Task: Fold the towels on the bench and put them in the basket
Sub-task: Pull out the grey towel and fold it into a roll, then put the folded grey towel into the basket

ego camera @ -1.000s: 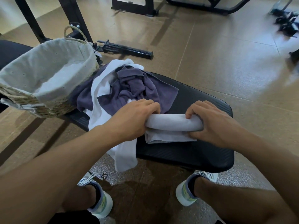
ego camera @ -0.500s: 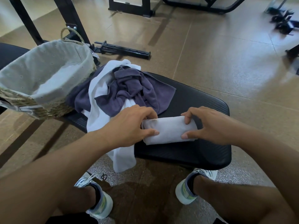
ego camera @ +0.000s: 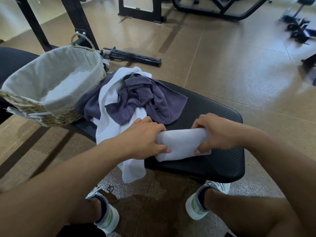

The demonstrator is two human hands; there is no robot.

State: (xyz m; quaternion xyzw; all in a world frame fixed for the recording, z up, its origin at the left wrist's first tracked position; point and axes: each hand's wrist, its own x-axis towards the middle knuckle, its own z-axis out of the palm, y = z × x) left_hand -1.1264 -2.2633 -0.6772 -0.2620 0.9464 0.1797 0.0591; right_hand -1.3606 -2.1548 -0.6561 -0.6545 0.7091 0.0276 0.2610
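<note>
On the counter [ego camera: 222,117] I grip one folded towel [ego camera: 183,144], left hand [ego camera: 142,141] and right hand [ego camera: 217,134] clamped; basket [ego camera: 56,86] upper left, pile [ego camera: 136,100] unfolded.

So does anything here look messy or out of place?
Yes: a white towel and a purple towel lie crumpled together on the bench, and the white one's end hangs off the front edge.

Both hands, left hand [ego camera: 142,141] and right hand [ego camera: 217,134], grip a folded white towel [ego camera: 183,144] on the black bench [ego camera: 213,106].
</note>
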